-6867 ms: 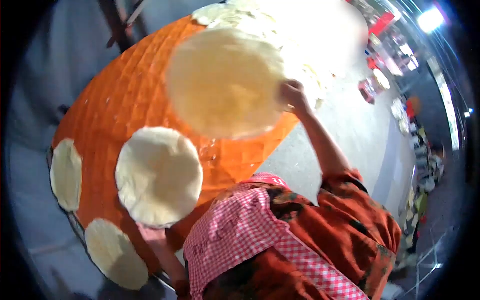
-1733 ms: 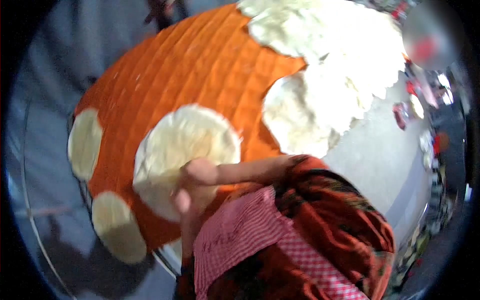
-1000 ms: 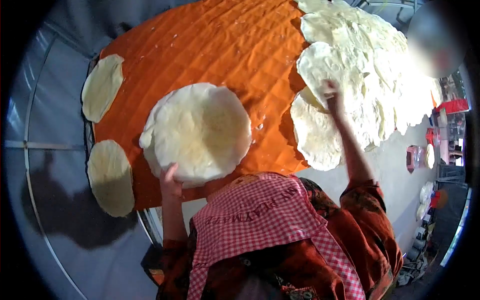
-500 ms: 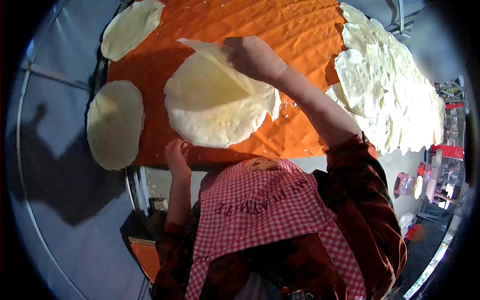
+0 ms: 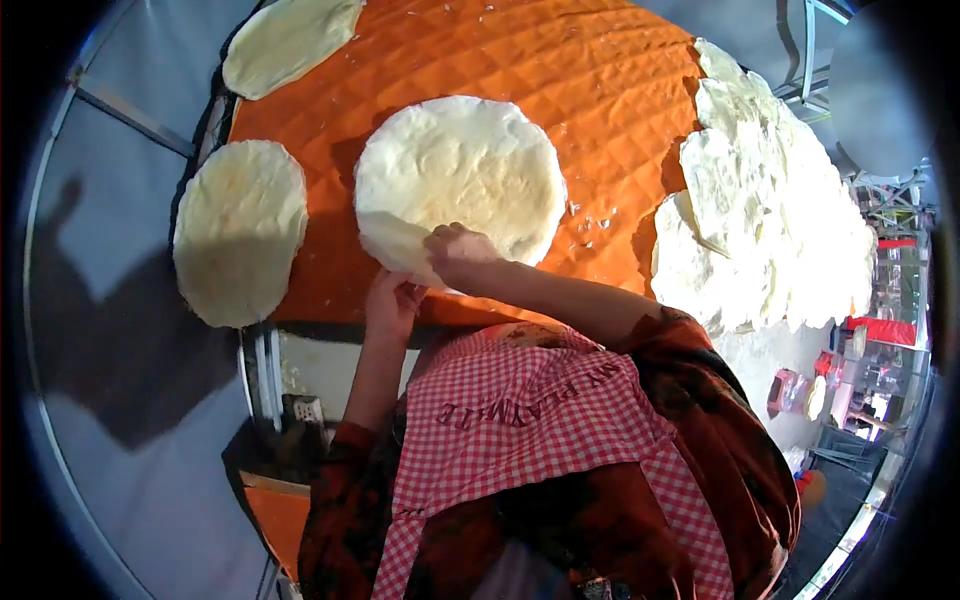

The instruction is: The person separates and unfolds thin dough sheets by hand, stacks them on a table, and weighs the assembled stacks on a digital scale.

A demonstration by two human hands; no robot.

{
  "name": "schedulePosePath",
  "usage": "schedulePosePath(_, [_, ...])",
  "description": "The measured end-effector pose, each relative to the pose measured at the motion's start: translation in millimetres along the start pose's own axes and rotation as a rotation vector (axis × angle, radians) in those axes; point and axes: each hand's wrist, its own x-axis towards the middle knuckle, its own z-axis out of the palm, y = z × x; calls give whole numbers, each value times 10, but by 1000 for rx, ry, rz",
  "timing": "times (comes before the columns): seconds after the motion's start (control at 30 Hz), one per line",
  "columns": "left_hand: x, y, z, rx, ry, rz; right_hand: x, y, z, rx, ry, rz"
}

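Note:
A large round flatbread [image 5: 470, 160] lies on the orange quilted cloth [image 5: 620, 150] in front of me. My right hand [image 5: 462, 255] rests over its near edge, fingers curled in and closed on the thin sheet. Just below, my left hand [image 5: 397, 302] pinches at the same near-left edge, its thumb and fingers together. The two hands are close to each other. A smoother, slightly raised flap of bread shows to the left of my right hand. My fingertips are partly hidden.
One flatbread [image 5: 243, 235] lies at the left edge of the table, with another flatbread [image 5: 290, 45] farther back. A big overlapping pile of flatbreads [image 5: 770, 210] covers the right side. Small pale scraps dot the cloth. A grey panel [image 5: 110, 250] stands at the left.
My right hand has come down and toward me from the far side, where it held up a folded sheet. The bread now lies mostly flat. My left hand has moved up to its edge.

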Motion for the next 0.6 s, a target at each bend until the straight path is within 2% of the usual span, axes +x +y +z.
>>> schedulePosePath(0.13, [125,21,-18,13,-90,-6,-112,-52,42,-13,67,45])
schedulePosePath(0.23, [126,-22,78,39,24,28,-108,56,58,64,40,25])
schedulePosePath(0.33, [164,-61,174,-60,41,41,-87,131,45,134,144,5])
schedulePosePath(0.43, [136,-48,407,75,104,32,-64,84,-79,221,7,177])
schedulePosePath(0.53, [169,-111,489,150,150,142,-71,-148,-330,131,-92,265])
schedulePosePath(0.57, [184,-121,433,181,152,155,0,-55,-105,62,63,224])
schedulePosePath(0.6, [244,-124,329,217,135,168,35,-19,-171,49,23,218])
